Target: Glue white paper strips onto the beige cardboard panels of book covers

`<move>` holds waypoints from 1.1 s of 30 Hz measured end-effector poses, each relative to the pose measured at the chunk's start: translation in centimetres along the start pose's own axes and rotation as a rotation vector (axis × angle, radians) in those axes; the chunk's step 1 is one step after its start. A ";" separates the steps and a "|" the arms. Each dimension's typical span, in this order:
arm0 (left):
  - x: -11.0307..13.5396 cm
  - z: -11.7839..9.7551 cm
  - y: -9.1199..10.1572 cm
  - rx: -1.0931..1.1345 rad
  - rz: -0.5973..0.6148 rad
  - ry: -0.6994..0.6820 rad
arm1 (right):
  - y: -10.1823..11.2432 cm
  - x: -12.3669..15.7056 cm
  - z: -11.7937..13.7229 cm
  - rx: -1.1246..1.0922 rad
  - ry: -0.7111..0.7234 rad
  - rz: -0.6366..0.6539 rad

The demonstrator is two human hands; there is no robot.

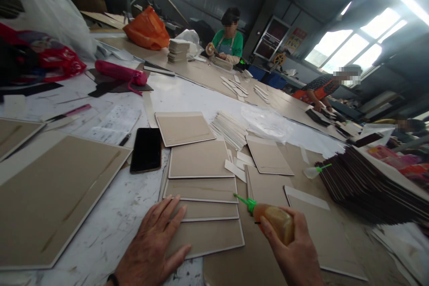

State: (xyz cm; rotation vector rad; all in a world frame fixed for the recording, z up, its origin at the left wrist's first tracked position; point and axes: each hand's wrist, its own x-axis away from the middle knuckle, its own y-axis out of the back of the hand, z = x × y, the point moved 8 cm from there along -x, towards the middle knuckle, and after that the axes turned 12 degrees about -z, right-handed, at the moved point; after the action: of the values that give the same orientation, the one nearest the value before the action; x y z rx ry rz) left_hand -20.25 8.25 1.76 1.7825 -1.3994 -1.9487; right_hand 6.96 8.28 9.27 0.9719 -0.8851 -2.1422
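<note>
Several beige boards (201,158) with pale edges lie overlapped in a column before me. My left hand (152,241) rests with spread fingers on the left side of the nearer boards. In my right hand (296,250) is a glue bottle (275,221) of amber liquid, tilted so its green nozzle points left. The nozzle tip is at the right edge of a board (201,188) bearing a thin wet-looking streak. Whether the tip touches that board I cannot tell. More boards (270,155) lie to the right, near some white strips (234,170).
A black phone (145,150) lies left of the column, beside a large board (63,201). White strips (229,128) are piled behind. At right are a second glue bottle (312,172) and a tall stack of dark-edged boards (365,183). Two people (229,40) work farther back.
</note>
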 end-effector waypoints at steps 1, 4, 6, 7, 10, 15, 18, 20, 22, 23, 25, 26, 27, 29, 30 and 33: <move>-0.1 0.0 0.1 0.012 -0.002 0.012 | 0.1 0.2 0.1 -0.003 -0.021 0.002; 0.1 0.1 0.6 0.055 -0.006 0.061 | -0.3 1.1 0.6 -0.063 -0.082 0.040; 0.6 0.5 1.3 0.066 -0.017 0.110 | -1.1 2.4 1.6 -0.148 -0.103 0.115; 1.0 0.7 1.6 0.062 -0.027 0.132 | -1.6 3.1 2.2 -0.187 -0.107 0.154; 2.0 1.2 2.7 0.029 -0.049 0.163 | -2.8 5.3 4.4 -0.262 -0.096 0.226; 2.4 1.1 3.3 0.006 -0.067 0.140 | -4.3 7.4 7.9 -0.364 0.005 0.269; 2.5 1.0 3.1 0.008 -0.059 0.134 | -5.1 7.8 9.0 -0.356 0.055 0.296; 2.6 1.0 2.9 0.014 -0.046 0.135 | -5.4 8.0 9.3 -0.351 0.070 0.307; 2.8 1.1 2.8 0.016 -0.037 0.139 | -5.5 7.9 9.2 -0.343 0.081 0.295; 2.8 1.1 2.8 0.016 -0.033 0.142 | -5.4 7.9 9.1 -0.333 0.084 0.283; 2.9 1.2 2.7 0.020 -0.032 0.144 | -5.1 7.6 8.6 -0.306 0.080 0.264; 2.9 1.2 2.7 0.021 -0.031 0.145 | -4.9 7.5 8.3 -0.292 0.074 0.257; 2.9 1.2 2.7 0.021 -0.030 0.146 | -4.7 7.3 8.0 -0.278 0.069 0.251; 2.8 1.2 2.7 0.020 -0.027 0.147 | -4.1 6.9 7.4 -0.253 0.067 0.233; 2.8 1.2 2.7 0.019 -0.027 0.147 | -3.9 6.6 7.1 -0.239 0.068 0.219; 2.9 1.3 2.8 0.027 -0.037 0.156 | -3.0 5.9 6.1 -0.206 0.065 0.181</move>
State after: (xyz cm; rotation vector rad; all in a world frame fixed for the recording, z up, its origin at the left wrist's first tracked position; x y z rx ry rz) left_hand -23.44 5.50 1.54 1.9395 -1.3570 -1.7714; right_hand -1.86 7.56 7.69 0.8204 -0.6786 -1.9912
